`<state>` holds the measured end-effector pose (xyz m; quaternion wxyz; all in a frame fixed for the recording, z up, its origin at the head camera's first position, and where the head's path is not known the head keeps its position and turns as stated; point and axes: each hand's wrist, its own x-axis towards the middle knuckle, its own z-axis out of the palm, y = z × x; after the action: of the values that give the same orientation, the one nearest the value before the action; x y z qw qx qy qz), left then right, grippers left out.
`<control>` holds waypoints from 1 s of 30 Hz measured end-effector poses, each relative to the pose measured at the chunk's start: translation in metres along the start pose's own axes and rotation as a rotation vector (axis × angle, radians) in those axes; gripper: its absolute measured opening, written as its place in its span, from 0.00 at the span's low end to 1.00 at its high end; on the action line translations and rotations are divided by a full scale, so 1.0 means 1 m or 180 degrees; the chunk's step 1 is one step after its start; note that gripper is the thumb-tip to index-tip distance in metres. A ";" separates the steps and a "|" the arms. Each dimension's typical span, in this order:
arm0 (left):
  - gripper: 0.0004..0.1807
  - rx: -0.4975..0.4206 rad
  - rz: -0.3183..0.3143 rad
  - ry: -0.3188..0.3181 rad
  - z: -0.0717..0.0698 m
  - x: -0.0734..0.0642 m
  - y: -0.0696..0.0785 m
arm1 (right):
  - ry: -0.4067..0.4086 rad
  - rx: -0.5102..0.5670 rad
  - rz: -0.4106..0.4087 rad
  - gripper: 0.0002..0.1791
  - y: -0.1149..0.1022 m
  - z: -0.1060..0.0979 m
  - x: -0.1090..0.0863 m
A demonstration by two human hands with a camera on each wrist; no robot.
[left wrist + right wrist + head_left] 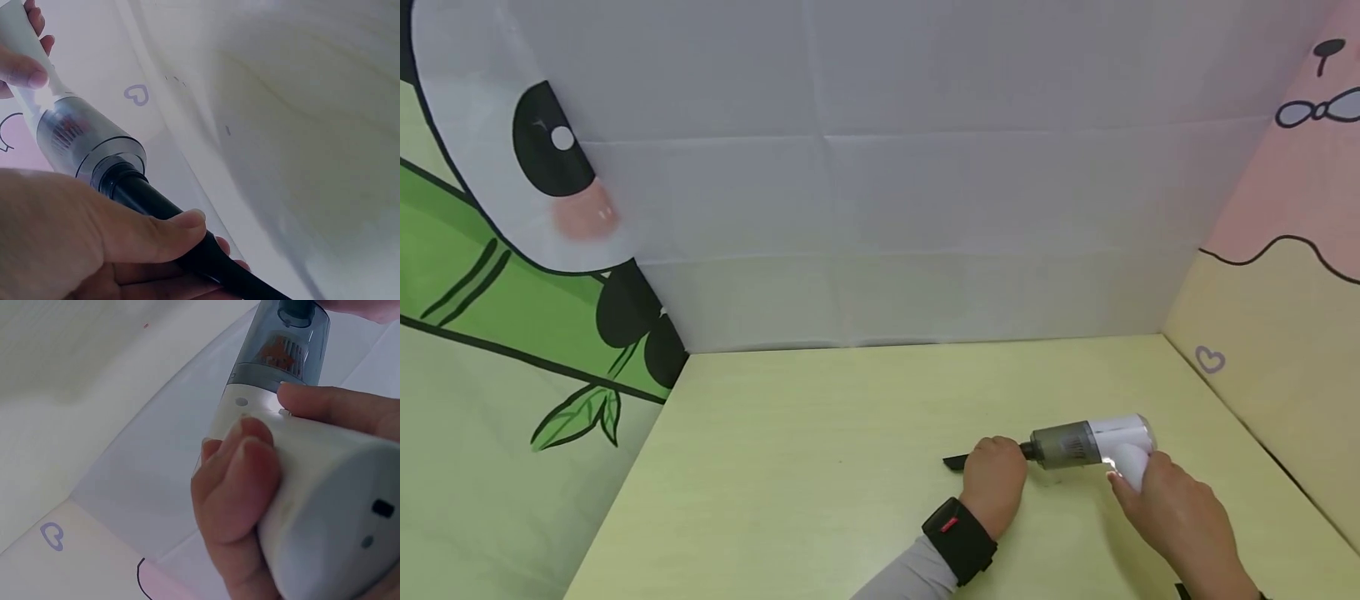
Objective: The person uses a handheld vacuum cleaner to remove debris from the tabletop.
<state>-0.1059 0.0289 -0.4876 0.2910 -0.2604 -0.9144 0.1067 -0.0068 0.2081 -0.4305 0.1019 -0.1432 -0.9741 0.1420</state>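
Note:
A handheld vacuum cleaner (1120, 432) with a white body and a see-through dust cup (1063, 446) is held above the table. My right hand (1187, 517) grips its white handle, with the fingers wrapped around it in the right wrist view. From the front of the cup sticks a black narrow nozzle (147, 195). My left hand (996, 483) holds this nozzle, thumb on one side and fingers beneath; the tip points left. Reddish-brown bits (278, 355) show inside the cup. Part of the nozzle is hidden by the left hand.
The pale yellow table (760, 467) meets a grey-white back wall (887, 208) and a printed wall (1285, 350) on the right. A panda-printed panel (572, 233) stands at the left. A few small dark specks (228, 130) lie on the tabletop.

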 end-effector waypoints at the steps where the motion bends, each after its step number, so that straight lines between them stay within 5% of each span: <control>1: 0.08 -0.0023 0.0013 0.0010 0.000 -0.001 -0.002 | 0.0026 0.0001 -0.0010 0.27 -0.001 0.001 -0.001; 14: 0.09 -0.0221 0.0205 -0.0115 -0.001 -0.016 -0.016 | -0.0043 0.0055 -0.0016 0.25 -0.006 0.016 -0.010; 21: 0.07 -0.0316 0.0127 -0.0242 -0.007 -0.016 -0.024 | 0.0208 0.0080 -0.0104 0.25 -0.007 0.024 -0.016; 30: 0.05 -0.0347 0.0045 -0.0282 -0.016 -0.011 -0.036 | -0.0057 0.0256 0.0079 0.29 -0.011 0.027 -0.018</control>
<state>-0.1039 -0.0061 -0.4676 0.2350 -0.2772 -0.9290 0.0702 0.0008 0.1855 -0.4547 0.0970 -0.1498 -0.9667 0.1836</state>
